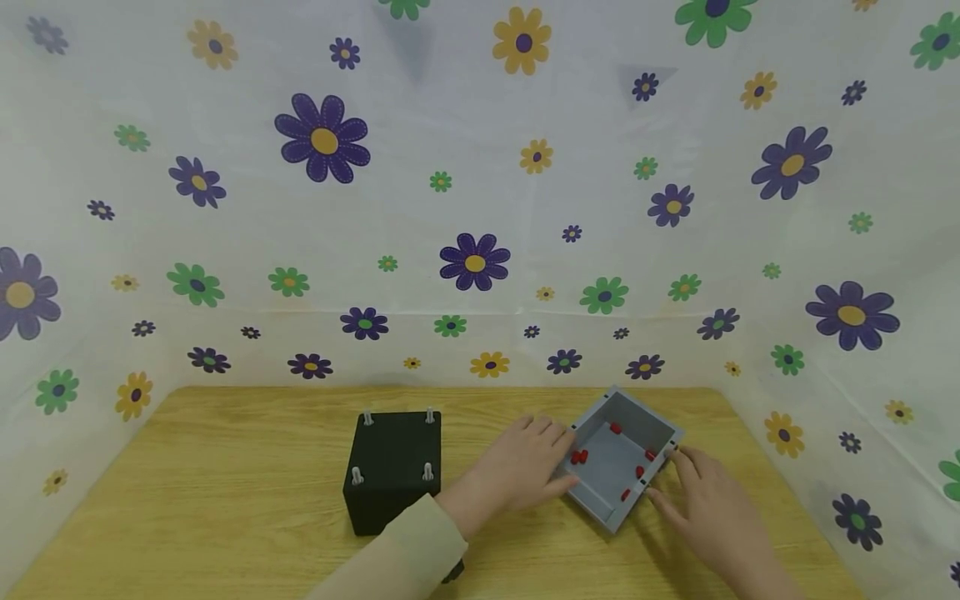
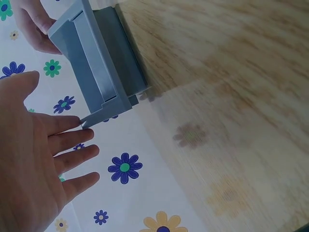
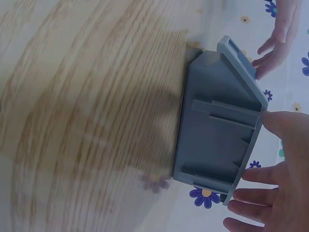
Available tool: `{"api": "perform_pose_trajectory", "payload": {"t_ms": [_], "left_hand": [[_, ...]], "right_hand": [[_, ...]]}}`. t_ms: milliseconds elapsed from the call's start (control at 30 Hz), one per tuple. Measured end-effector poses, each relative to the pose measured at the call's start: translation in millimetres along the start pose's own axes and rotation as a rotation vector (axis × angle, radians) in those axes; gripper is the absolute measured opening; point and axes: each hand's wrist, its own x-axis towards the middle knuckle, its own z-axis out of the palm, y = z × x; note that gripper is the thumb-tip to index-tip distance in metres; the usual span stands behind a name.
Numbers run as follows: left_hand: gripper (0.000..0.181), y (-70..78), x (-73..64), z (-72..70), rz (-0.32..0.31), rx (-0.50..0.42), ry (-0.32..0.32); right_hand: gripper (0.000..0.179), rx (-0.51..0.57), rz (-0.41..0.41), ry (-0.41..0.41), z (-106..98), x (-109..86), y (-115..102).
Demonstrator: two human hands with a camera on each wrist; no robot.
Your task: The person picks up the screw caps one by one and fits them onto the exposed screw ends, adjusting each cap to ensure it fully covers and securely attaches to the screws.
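Note:
A grey plastic bin (image 1: 609, 467) sits at an angle on the right side of the table, with several small red pieces (image 1: 583, 457) scattered inside. At its left rim, my left hand (image 1: 525, 467) touches the bin with fingers spread and palm showing in the left wrist view. My right hand (image 1: 716, 508) is at the opposite rim, thumb and index fingertips against the edge, fingers fairly straight. The bin's ribbed outer wall (image 3: 217, 140) faces the right wrist camera. Left of my left hand stands a black box (image 1: 397, 450) with several pale upright pegs (image 1: 428, 472) on top.
A wood-grain table (image 1: 225, 483) carries everything. Flower-patterned white cloth (image 1: 405, 208) rises behind it and along both sides. Part of a dark object (image 1: 454, 572) shows beneath my left sleeve (image 1: 420, 542), mostly hidden.

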Motion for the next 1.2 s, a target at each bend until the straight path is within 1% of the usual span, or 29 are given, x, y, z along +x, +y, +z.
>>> {"api": "perform_pose_trajectory", "payload": {"t_ms": [300,433,733,1000,1200], "left_hand": [[0.069,1.1,-0.3,0.9,-0.001,-0.002,-0.007],[0.071,1.5,-1.1,1.3,0.002,0.007,-0.013],[0.073,0.8,-4.4,2.7,0.007,0.034,-0.022],[0.076,1.8,-7.8,1.6,0.006,0.047,-0.034],[0.078,2.0,-11.8,0.1,0.006,0.051,-0.046]], "right_hand": [[0.068,-0.013,-0.029,0.024,1,-1.4,-2],[0.070,-0.021,-0.036,0.020,0,-1.0,-3],[0.086,-0.029,-0.034,-0.022,0,0.3,-4],[0.082,-0.019,-0.047,-0.009,0,2.2,-6],[0.081,-0.011,-0.048,-0.026,0,3.6,-8]]}}
